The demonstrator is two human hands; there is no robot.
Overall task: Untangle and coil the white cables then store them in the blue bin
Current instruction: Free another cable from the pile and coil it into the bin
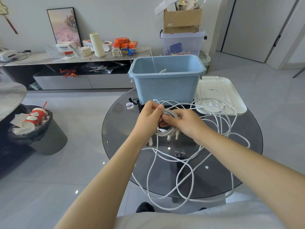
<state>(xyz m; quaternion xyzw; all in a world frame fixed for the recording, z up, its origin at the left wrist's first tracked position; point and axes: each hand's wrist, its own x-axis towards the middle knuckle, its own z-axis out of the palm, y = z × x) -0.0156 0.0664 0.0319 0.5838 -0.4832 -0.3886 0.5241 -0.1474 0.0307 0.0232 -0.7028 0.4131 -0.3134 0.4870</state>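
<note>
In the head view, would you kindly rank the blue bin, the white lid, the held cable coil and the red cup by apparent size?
1. blue bin
2. white lid
3. cable coil and red cup: look alike; the cup is farther, so unranked.

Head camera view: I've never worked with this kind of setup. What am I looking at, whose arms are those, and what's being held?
There is no machine here. The one picture comes from a wide-angle camera worn on a person's head, looking forward and down, so the two bare arms reaching in from the bottom are the wearer's own. The left hand and right hand both grip a partly wound coil of white cable, with a few plugs hanging below it. The loose cable sprawls in loops over the round dark glass table and past its near edge. Behind the hands stands the open blue bin, with a bit of white cable showing inside. Its white lid lies on the table to the right.
</note>
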